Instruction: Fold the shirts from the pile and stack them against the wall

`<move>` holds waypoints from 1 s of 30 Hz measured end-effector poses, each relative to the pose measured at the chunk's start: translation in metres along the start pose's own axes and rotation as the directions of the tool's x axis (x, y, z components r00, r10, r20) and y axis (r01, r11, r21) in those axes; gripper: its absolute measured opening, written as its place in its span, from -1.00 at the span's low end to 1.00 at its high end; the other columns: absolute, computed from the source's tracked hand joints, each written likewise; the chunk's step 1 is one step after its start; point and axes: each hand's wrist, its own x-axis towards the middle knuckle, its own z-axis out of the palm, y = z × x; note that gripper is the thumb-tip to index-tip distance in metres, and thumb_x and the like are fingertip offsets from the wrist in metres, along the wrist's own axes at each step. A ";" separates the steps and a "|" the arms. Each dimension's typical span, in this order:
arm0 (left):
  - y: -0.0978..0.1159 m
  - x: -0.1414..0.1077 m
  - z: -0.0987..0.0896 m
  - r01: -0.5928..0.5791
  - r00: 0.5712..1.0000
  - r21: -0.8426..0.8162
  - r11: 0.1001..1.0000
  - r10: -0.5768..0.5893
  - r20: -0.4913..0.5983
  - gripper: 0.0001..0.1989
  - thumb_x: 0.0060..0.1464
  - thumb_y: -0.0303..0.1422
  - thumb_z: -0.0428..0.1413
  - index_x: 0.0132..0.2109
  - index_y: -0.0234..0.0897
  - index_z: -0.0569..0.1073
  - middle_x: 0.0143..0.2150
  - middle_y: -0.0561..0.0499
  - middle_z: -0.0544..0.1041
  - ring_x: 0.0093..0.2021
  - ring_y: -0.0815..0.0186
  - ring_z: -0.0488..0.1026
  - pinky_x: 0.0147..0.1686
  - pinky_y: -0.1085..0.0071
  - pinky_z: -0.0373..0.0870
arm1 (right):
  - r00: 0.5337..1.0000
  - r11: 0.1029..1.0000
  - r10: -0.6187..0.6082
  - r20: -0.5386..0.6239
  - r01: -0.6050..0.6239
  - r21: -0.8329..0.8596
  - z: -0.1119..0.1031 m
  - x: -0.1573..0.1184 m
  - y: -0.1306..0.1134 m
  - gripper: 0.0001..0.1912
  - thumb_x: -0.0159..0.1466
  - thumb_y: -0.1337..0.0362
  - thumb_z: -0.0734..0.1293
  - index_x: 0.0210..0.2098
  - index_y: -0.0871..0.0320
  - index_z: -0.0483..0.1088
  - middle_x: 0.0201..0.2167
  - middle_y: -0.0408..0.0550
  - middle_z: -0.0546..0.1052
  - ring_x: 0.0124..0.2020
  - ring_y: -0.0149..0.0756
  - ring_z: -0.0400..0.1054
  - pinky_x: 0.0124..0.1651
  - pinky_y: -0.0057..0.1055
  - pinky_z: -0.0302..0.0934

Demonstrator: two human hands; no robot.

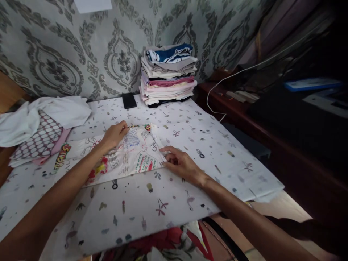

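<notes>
A white cloth (136,150) printed with colourful lettering and doodles lies on the table, folded into a long flat strip. My left hand (115,136) is at its far edge, fingers closed together on the fabric. At the strip's right end is my right hand (182,166), its index finger and thumb apart at the cloth's edge and the other fingers curled in. My left forearm crosses over part of the cloth and hides some of it. Whether the cloth is a shirt or another garment cannot be told.
A tall stack of folded clothes (168,78) stands at the back by the wall, with a black phone (129,100) beside it. Loose garments (40,123) are heaped at the left. A patterned white sheet (190,203) covers the table. A white cable (214,87) hangs at the right.
</notes>
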 end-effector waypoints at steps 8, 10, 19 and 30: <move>0.012 -0.011 0.001 0.068 0.992 0.374 0.925 -0.104 0.077 -0.75 0.34 -0.21 -0.12 -0.06 -0.18 0.39 -0.34 -0.05 0.55 -0.29 0.10 0.49 -0.36 0.35 0.17 | 1.000 0.998 0.005 0.021 -0.004 -0.055 -0.002 0.001 -0.003 -0.66 0.29 0.22 0.28 0.05 0.08 0.36 -0.51 -0.24 0.38 -0.50 -0.41 0.16 -0.44 -0.44 0.07; 0.015 -0.011 -0.001 0.071 0.989 0.407 0.911 -0.118 0.093 -0.74 0.35 -0.22 -0.14 -0.04 -0.19 0.38 -0.31 -0.07 0.57 -0.26 0.09 0.51 -0.34 0.35 0.19 | 1.000 0.999 0.006 0.020 -0.005 -0.053 -0.002 0.000 -0.002 -0.65 0.29 0.23 0.28 0.07 0.08 0.35 -0.50 -0.23 0.39 -0.50 -0.41 0.17 -0.44 -0.44 0.09; 0.013 -0.011 -0.003 0.051 0.990 0.390 0.919 -0.098 0.101 -0.76 0.32 -0.20 -0.11 -0.11 -0.18 0.39 -0.34 -0.05 0.56 -0.29 0.11 0.50 -0.39 0.37 0.17 | 0.998 0.991 -0.039 0.052 0.045 -0.124 -0.003 0.000 0.005 -0.45 0.17 0.39 0.30 0.16 0.03 0.35 -0.42 -0.23 0.42 -0.51 -0.45 0.23 -0.42 -0.47 0.15; 0.004 -0.012 -0.007 0.073 0.991 0.359 0.930 -0.110 0.082 -0.69 0.25 -0.14 -0.09 -0.12 -0.18 0.45 -0.28 -0.09 0.58 -0.24 0.07 0.49 -0.37 0.35 0.18 | 1.000 0.990 -0.010 0.030 0.005 0.142 -0.011 -0.002 0.003 -0.58 0.36 0.14 0.21 0.15 0.15 0.32 -0.37 -0.13 0.51 -0.50 -0.44 0.30 -0.40 -0.45 0.19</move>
